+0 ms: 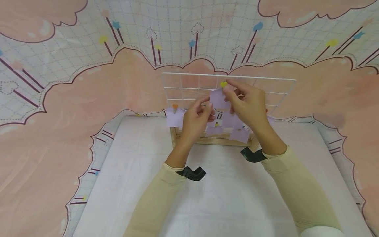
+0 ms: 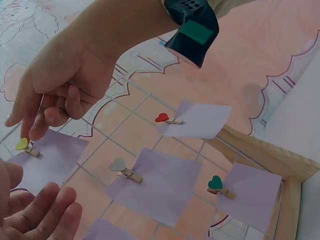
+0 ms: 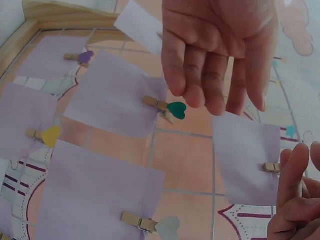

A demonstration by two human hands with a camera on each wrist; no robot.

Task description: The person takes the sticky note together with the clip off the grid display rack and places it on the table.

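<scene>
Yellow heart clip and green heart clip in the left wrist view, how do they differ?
The yellow heart clip has the right hand close by; the green heart clip has no hand near it. The green heart clip sits close to the wooden frame, while the yellow heart clip is well away from it. Both are wooden clothespins topped with a heart, and each is on its own purple paper.

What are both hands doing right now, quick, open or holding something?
Left hand: open, beside the top purple paper.
Right hand: at that paper's yellow clip; whether it's pinching can't be told.
</scene>
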